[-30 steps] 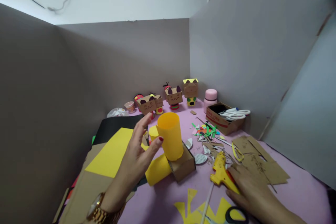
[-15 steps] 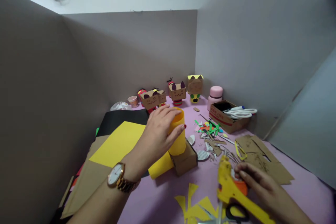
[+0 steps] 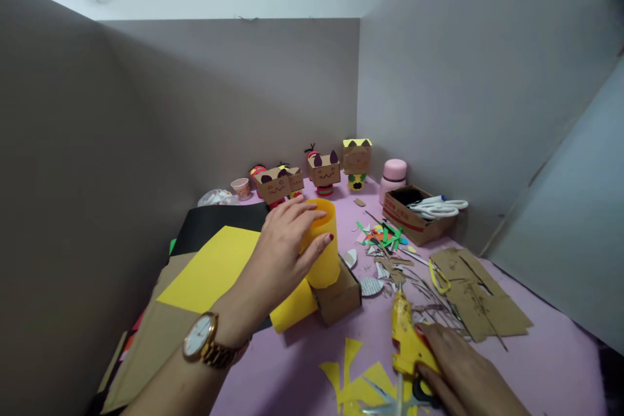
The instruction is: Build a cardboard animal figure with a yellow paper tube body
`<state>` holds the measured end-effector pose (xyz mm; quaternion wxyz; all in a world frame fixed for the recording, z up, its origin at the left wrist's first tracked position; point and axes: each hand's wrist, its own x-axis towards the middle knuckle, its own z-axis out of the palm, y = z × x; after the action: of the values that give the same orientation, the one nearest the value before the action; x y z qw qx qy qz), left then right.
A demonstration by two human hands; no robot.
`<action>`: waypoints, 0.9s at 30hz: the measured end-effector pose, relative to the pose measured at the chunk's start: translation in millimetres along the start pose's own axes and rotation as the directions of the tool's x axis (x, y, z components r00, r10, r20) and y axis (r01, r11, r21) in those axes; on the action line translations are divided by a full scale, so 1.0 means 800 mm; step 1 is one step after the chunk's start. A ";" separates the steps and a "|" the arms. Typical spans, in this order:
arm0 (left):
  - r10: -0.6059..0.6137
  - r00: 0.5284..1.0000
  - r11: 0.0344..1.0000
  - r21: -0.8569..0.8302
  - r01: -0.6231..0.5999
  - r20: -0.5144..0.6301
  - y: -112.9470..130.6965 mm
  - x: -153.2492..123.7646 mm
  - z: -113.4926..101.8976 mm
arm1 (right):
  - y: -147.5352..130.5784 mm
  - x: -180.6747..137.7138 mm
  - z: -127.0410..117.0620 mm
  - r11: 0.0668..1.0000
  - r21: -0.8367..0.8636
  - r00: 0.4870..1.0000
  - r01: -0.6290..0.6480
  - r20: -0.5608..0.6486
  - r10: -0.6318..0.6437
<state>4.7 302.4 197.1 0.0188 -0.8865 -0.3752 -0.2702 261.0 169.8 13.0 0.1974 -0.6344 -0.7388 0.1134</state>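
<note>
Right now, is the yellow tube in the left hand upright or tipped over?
Upright: the yellow tube stands on end atop the cardboard box, open mouth up, with the left hand gripping its side.

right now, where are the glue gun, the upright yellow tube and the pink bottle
glue gun (image 3: 407, 338): head view, on its yellow body
upright yellow tube (image 3: 326, 266): head view, on its side wall, low down
pink bottle (image 3: 394, 169): head view, on its cap
</note>
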 end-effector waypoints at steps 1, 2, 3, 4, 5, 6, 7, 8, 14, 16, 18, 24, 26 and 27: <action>0.002 1.000 1.000 0.005 -0.002 0.004 0.000 -0.001 0.000 | 0.003 -0.001 0.000 1.000 0.011 0.999 -0.019 -0.042 0.019; 0.005 1.000 1.000 0.013 -0.005 0.003 0.000 -0.003 0.000 | 0.007 -0.001 -0.003 0.998 0.042 0.995 -0.050 -0.084 0.053; 0.010 1.000 1.000 0.021 -0.010 0.001 0.000 -0.004 0.000 | 0.011 -0.001 -0.007 0.992 0.095 0.988 -0.083 -0.124 0.095; 0.014 1.000 1.000 0.028 -0.014 -0.001 -0.001 -0.005 0.000 | 0.014 0.000 -0.014 0.979 0.169 0.978 -0.118 -0.154 0.144; 0.018 1.000 0.999 0.033 -0.018 -0.005 -0.001 -0.006 0.000 | 0.016 0.002 -0.023 0.952 0.266 0.964 -0.152 -0.173 0.202; 0.021 1.000 0.999 0.037 -0.020 -0.011 -0.001 -0.006 0.000 | 0.016 0.004 -0.032 0.905 0.384 0.949 -0.181 -0.174 0.263; 0.021 1.000 0.999 0.040 -0.020 -0.018 -0.001 -0.005 0.000 | 0.013 0.006 -0.043 0.833 0.514 0.932 -0.205 -0.157 0.327; 0.020 0.999 0.999 0.043 -0.019 -0.025 0.000 -0.004 0.000 | 0.008 0.008 -0.053 0.734 0.638 0.916 -0.231 -0.111 0.385; -0.002 1.000 1.000 -0.015 0.001 -0.022 0.003 0.004 0.001 | -0.052 0.022 -0.074 0.141 0.955 0.923 -0.261 0.204 0.327; -0.017 1.000 0.999 -0.043 0.016 -0.014 0.004 0.005 0.000 | -0.065 0.026 -0.065 0.094 0.960 0.935 -0.262 0.229 0.270; -0.037 0.999 0.997 -0.061 0.036 -0.010 0.004 0.005 0.000 | -0.071 0.032 -0.052 0.123 0.954 0.942 -0.273 0.239 0.235; -0.050 0.999 0.995 -0.087 0.048 -0.019 0.004 0.006 -0.001 | -0.075 0.045 -0.025 0.190 0.943 0.954 -0.272 0.239 0.179; -0.050 0.999 0.995 -0.086 0.048 -0.017 0.003 0.006 0.000 | -0.078 0.046 -0.023 0.217 0.933 0.952 -0.286 0.252 0.172; -0.048 0.999 0.995 -0.087 0.046 -0.014 0.003 0.007 0.000 | -0.079 0.047 -0.022 0.235 0.926 0.950 -0.296 0.259 0.174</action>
<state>9.4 304.3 200.3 -0.0230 -0.8752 -0.3837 -0.2936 208.2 194.3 60.9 0.4808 -0.4841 -0.4264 0.5938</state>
